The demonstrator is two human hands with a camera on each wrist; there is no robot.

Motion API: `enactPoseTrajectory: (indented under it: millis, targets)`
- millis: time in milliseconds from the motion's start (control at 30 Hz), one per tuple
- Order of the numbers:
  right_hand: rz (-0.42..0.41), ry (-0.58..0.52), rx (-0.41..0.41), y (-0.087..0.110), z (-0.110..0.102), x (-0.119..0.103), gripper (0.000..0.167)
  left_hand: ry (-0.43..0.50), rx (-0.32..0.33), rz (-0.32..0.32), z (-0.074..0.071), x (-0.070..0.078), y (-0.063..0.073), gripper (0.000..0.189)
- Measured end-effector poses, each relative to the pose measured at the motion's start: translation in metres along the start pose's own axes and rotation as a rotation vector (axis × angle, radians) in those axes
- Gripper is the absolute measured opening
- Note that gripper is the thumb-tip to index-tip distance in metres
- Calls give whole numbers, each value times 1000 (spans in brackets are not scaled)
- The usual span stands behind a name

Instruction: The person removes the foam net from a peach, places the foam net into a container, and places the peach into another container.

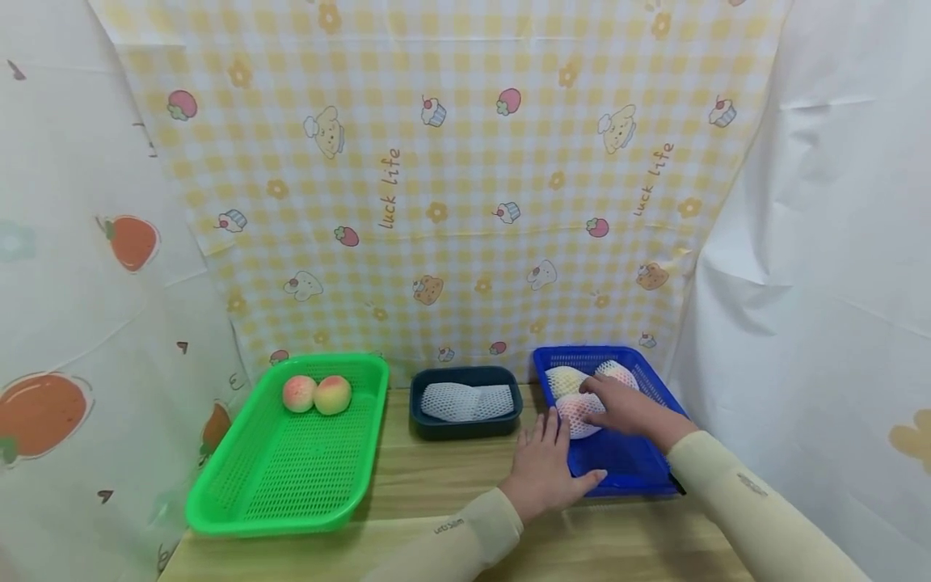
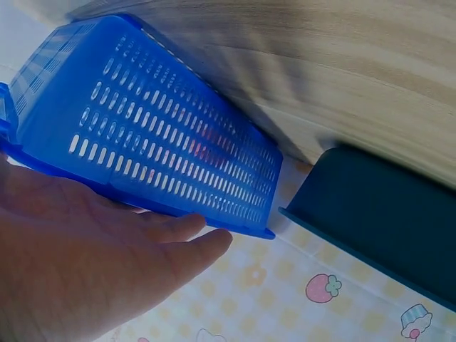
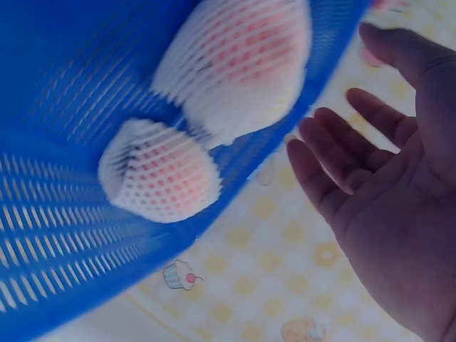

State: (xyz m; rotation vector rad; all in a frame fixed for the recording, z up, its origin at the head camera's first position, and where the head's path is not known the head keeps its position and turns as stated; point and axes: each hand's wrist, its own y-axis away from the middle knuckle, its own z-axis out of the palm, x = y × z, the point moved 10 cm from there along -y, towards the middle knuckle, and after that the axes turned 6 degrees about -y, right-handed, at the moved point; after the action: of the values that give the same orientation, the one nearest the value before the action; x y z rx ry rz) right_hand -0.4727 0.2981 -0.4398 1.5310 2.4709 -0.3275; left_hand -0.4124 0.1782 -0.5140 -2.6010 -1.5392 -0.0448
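Note:
In the head view, three peaches in white foam nets lie at the back of a blue basket [image 1: 618, 465]: a front wrapped peach [image 1: 573, 416], a back left one [image 1: 566, 380] and a back right one [image 1: 618, 373]. My right hand [image 1: 627, 406] is over them, fingers loosely bent; in the right wrist view it holds nothing and is apart from the wrapped peach [image 3: 167, 174]. My left hand [image 1: 541, 470] is at the basket's left side, fingers straight. The left wrist view shows its fingertips beside the basket rim; whether they touch is unclear.
A green basket [image 1: 291, 485] at the left holds two bare peaches [image 1: 332, 395]. Between the baskets, a dark tray [image 1: 465, 431] holds white foam nets [image 1: 449, 402]. Behind them hangs a yellow checked cloth [image 1: 451, 178]; white sheets flank the wooden table [image 1: 422, 477].

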Motion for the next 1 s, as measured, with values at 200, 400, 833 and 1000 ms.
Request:
enactPoseTrajectory:
  millis: [200,400,833,1000]
  targets:
    - [-30,81,-74,-26,14,13,59,-17,17,11,-4,1,1,110]
    - [-81,142,-140,-37,36,23,67,-36,18,18,-4,4,1,110]
    - [-53,188,-215,-47,52,19,85,-30,17,19,-5,-1,2,112]
    - [-78,244,-218,-47,59,20,91,-9,18,23,-4,-1,3,110]
